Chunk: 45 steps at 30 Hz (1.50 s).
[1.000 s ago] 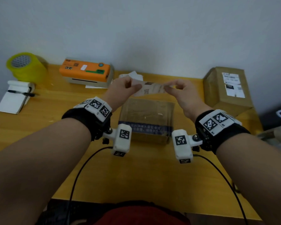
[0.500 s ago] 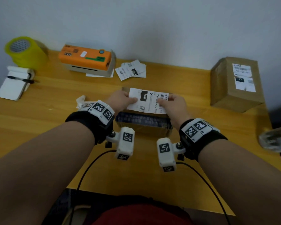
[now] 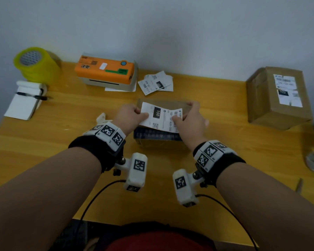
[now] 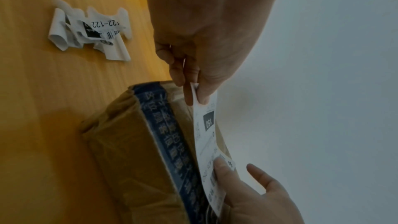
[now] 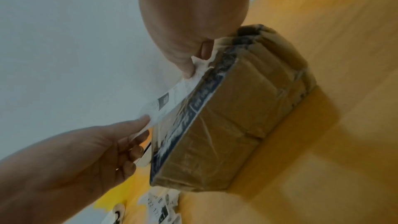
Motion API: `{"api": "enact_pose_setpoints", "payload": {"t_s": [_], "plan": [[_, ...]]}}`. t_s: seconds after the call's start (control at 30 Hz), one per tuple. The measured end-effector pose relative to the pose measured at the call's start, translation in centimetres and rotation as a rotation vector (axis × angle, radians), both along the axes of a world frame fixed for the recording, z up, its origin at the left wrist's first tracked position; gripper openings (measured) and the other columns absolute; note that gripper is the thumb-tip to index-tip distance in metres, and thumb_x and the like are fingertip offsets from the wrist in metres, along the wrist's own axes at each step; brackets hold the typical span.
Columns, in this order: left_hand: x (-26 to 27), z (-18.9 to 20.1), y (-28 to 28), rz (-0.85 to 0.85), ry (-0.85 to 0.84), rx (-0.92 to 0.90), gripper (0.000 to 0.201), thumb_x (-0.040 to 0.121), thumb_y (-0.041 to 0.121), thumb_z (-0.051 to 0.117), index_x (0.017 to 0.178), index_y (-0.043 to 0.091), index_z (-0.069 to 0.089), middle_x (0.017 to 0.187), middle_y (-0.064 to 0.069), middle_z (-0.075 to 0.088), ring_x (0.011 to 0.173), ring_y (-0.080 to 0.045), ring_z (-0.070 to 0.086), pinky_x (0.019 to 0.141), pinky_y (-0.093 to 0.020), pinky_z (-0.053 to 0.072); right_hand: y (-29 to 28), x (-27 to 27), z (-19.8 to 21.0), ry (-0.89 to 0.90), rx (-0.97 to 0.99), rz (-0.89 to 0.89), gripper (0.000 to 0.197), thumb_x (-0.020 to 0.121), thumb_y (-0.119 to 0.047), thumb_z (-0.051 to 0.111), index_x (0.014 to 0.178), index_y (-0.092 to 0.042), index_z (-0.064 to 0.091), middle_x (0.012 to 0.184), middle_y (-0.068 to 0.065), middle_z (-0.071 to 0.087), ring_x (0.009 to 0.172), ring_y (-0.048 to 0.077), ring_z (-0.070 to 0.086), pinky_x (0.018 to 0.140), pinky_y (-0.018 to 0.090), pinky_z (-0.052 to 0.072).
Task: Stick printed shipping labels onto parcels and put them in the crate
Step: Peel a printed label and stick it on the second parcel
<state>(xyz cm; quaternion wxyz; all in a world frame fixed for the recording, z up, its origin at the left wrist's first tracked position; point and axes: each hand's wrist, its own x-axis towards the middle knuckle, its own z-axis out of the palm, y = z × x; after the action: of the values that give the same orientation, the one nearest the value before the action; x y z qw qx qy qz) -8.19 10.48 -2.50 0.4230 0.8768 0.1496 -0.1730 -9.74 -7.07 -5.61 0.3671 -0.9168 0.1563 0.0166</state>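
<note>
A white shipping label (image 3: 159, 116) marked 150 is stretched between both hands just above the top of a brown taped parcel (image 3: 158, 142) at the table's middle. My left hand (image 3: 142, 114) pinches the label's left end (image 4: 193, 94) between thumb and fingers. My right hand (image 3: 178, 116) pinches the right end, thumb on the print (image 5: 193, 67). In the left wrist view the label (image 4: 206, 134) stands lifted off the parcel (image 4: 120, 151) at the left end and runs close to its top at the right. Whether it touches there I cannot tell.
A second, labelled parcel (image 3: 279, 96) stands at the back right. An orange label printer (image 3: 105, 71), loose labels (image 3: 156, 84), a yellow tape roll (image 3: 34, 64) and a notepad with pen (image 3: 25, 100) line the back and left. Crumpled backing paper (image 4: 90, 30) lies left of the parcel.
Both hands have brought the label down from in front of the wall to just over the parcel's top, printed side up. The parcel has stayed where it was.
</note>
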Motion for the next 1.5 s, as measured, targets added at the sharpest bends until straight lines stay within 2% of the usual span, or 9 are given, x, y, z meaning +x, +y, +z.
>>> {"api": "enact_pose_setpoints", "payload": {"t_s": [0.23, 0.37, 0.57, 0.7, 0.8, 0.93, 1.07, 1.27, 1.5], "plan": [[0.7, -0.6, -0.8, -0.109, 0.038, 0.041, 0.027, 0.088, 0.031, 0.062, 0.096, 0.005, 0.062, 0.097, -0.012, 0.067, 0.091, -0.027, 0.064, 0.085, -0.046, 0.054, -1.0, -0.3, 0.0, 0.020, 0.024, -0.132, 0.066, 0.084, -0.031, 0.068, 0.138, -0.020, 0.030, 0.070, -0.011, 0.058, 0.074, 0.013, 0.059, 0.087, 0.031, 0.019], [1.2, -0.9, -1.1, -0.145, 0.028, 0.064, 0.027, 0.089, 0.030, 0.060, 0.096, 0.004, 0.061, 0.097, -0.014, 0.066, 0.091, -0.029, 0.063, 0.086, -0.045, 0.053, -1.0, 0.1, 0.0, 0.013, 0.020, -0.154, 0.070, 0.085, -0.031, 0.068, 0.141, -0.019, 0.027, 0.073, -0.009, 0.060, 0.077, 0.015, 0.060, 0.087, 0.031, 0.019], [1.5, -1.5, -1.0, -0.172, 0.048, 0.060, 0.018, 0.091, 0.028, 0.057, 0.086, 0.011, 0.056, 0.080, -0.007, 0.062, 0.064, -0.017, 0.055, 0.069, -0.033, 0.049, -0.8, 0.1, -0.3, -0.005, -0.024, -0.157, 0.067, 0.085, -0.031, 0.067, 0.139, -0.018, 0.029, 0.072, -0.008, 0.061, 0.077, 0.017, 0.061, 0.084, 0.030, 0.019], [1.7, -1.3, -1.2, -0.214, 0.029, 0.109, 0.023, 0.091, 0.030, 0.057, 0.093, 0.007, 0.059, 0.096, -0.014, 0.065, 0.080, -0.023, 0.058, 0.078, -0.037, 0.050, -1.0, 0.2, -0.7, -0.020, -0.059, -0.168, 0.065, 0.085, -0.033, 0.067, 0.137, -0.019, 0.030, 0.081, -0.003, 0.067, 0.081, 0.019, 0.063, 0.087, 0.031, 0.021], [1.8, -1.2, -1.5, -0.251, 0.028, 0.145, 0.026, 0.092, 0.030, 0.056, 0.098, 0.005, 0.061, 0.101, -0.013, 0.065, 0.092, -0.025, 0.061, 0.082, -0.037, 0.050, -1.4, 0.2, -0.7, -0.019, -0.064, -0.167, 0.064, 0.085, -0.033, 0.067, 0.136, -0.019, 0.031, 0.081, -0.005, 0.066, 0.084, 0.019, 0.063, 0.092, 0.034, 0.024], [1.7, -1.5, -1.7, -0.252, 0.010, 0.156, 0.019, 0.092, 0.028, 0.055, 0.093, 0.009, 0.057, 0.097, -0.011, 0.062, 0.088, -0.022, 0.058, 0.077, -0.034, 0.048, -1.6, 0.3, -0.6, -0.007, -0.076, -0.146, 0.063, 0.084, -0.033, 0.067, 0.136, -0.020, 0.033, 0.081, -0.007, 0.065, 0.085, 0.018, 0.062, 0.092, 0.035, 0.025], [1.5, -1.6, -1.6, -0.217, -0.010, 0.146, 0.018, 0.092, 0.028, 0.054, 0.092, 0.010, 0.054, 0.096, -0.009, 0.059, 0.089, -0.022, 0.056, 0.081, -0.036, 0.049, -1.4, 0.6, -0.8, -0.016, -0.070, -0.134, 0.060, 0.084, -0.034, 0.067, 0.133, -0.020, 0.036, 0.079, -0.007, 0.065, 0.083, 0.017, 0.062, 0.085, 0.032, 0.021], [1.7, -1.6, -1.5, -0.200, -0.006, 0.155, 0.021, 0.092, 0.029, 0.054, 0.095, 0.008, 0.055, 0.098, -0.010, 0.060, 0.091, -0.024, 0.058, 0.085, -0.038, 0.051, -1.4, 0.8, -1.0, -0.010, -0.110, -0.108, 0.057, 0.084, -0.036, 0.067, 0.130, -0.021, 0.037, 0.082, -0.006, 0.067, 0.086, 0.019, 0.062, 0.086, 0.033, 0.023], [1.7, -1.7, -1.6, -0.187, -0.008, 0.131, 0.021, 0.091, 0.029, 0.055, 0.095, 0.008, 0.055, 0.102, -0.013, 0.063, 0.096, -0.027, 0.060, 0.087, -0.043, 0.052, -1.4, 1.0, -1.6, -0.032, -0.231, -0.053, 0.055, 0.084, -0.038, 0.066, 0.129, -0.021, 0.040, 0.099, 0.000, 0.067, 0.098, 0.021, 0.059, 0.082, 0.031, 0.021]]}}
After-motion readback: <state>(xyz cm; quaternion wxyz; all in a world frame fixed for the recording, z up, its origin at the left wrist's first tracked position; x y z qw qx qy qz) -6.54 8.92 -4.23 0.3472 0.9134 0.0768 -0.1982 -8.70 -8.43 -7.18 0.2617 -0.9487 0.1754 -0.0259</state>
